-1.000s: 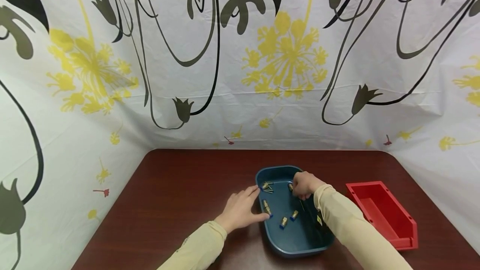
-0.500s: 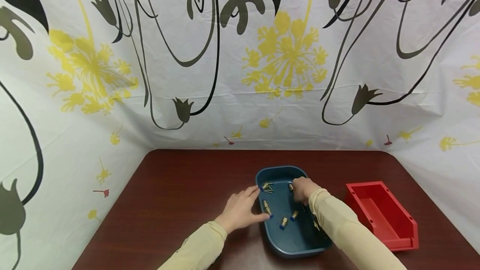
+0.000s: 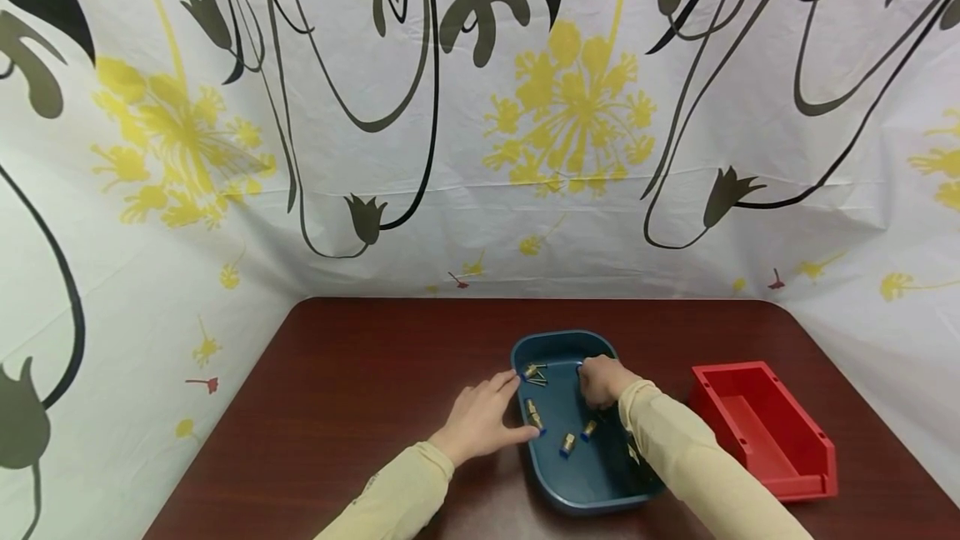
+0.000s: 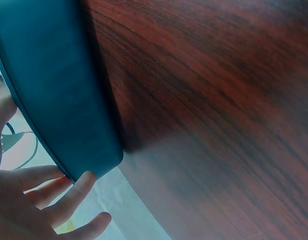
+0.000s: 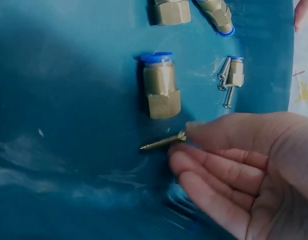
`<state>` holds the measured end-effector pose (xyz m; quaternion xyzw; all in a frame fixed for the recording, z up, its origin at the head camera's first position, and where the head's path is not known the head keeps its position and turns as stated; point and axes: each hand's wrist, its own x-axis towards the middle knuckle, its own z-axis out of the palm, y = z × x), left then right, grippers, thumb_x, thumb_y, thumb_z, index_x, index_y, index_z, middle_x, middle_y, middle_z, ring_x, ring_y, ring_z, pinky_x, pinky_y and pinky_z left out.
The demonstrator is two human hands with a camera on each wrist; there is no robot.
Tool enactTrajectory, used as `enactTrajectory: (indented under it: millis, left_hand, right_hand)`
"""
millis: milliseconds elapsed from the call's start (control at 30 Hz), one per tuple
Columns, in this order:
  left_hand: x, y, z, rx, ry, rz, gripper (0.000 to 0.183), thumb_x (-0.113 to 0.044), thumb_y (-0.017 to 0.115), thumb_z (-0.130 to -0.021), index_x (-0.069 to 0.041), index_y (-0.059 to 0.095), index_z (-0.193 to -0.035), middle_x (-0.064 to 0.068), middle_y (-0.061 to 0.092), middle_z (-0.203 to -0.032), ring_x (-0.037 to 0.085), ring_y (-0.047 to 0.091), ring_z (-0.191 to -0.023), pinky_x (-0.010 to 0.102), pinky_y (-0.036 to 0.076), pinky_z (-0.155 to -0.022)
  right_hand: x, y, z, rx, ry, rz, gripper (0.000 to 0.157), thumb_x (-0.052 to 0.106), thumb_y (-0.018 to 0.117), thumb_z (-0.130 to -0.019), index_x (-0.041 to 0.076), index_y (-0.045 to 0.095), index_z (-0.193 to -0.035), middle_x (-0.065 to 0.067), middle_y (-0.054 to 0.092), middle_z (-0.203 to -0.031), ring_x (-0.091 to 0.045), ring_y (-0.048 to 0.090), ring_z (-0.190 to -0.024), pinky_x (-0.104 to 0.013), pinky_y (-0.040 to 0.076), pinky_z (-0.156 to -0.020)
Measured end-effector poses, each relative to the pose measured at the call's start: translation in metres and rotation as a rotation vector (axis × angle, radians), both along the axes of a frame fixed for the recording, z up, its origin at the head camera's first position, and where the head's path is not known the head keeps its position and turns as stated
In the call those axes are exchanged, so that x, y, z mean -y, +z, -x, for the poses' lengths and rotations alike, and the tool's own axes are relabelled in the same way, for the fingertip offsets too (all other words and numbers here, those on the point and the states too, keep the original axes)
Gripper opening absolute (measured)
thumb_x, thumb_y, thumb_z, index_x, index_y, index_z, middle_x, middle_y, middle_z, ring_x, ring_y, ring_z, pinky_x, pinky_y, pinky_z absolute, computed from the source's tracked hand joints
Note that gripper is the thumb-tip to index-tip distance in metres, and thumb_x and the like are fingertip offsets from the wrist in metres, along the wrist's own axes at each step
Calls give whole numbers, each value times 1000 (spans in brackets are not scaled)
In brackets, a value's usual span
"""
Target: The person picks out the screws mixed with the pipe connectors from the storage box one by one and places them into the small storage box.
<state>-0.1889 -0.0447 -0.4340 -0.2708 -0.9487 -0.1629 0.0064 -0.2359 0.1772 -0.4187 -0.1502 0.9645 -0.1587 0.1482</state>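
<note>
Wooden table (image 3: 360, 407): blue tray (image 3: 600, 486), red bin (image 3: 780, 448).

Red bin (image 3: 765, 432) on dark wood tabletop (image 3: 360, 407), right side, open top, nothing visible inside. Backdrop: white sheet (image 3: 480, 148) w/ yellow flowers + black vine print, wraps round back & both sides of tabletop.

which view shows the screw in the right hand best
The right wrist view: the screw shows plainly, its head pinched by the right hand above the blue tray, beside a brass fitting. In the head view, the hand hides it. The left wrist view shows only the tray's outer wall and table.
</note>
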Motion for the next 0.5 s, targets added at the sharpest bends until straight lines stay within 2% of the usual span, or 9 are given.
enactTrajectory:
  millis: [167,333,500]
  left_hand:
    - [0,-1,0,-3,-1,2,77,-59,55,-75,-7,43,-131,5,40,-132,22,46,-110,46,39,-83]
    - [0,-1,0,0,-1,6,77,-59,55,-75,-7,43,-131,5,39,-133,23,46,-110,46,38,-83]
    - [-1,-2,1,2,5,8,77,-59,55,-75,-7,43,-131,5,39,-133,22,45,-111,46,38,-83]
  right_hand:
    - [-1,-5,2,42,-8,74,16,-9,67,-65,3,58,-71,-2,52,-57,-13,51,-49,-28,43,-48]
    - [-1,-11,2,96,-26,132,18,-8,69,-65,4,57,-72,-3,52,-61,-14,50,-53,-29,42,-49]
    - [-2,-15,2,137,-5,177,17,-7,69,-66,4,57,-71,-3,52,-61,-14,50,-54,-28,41,-50]
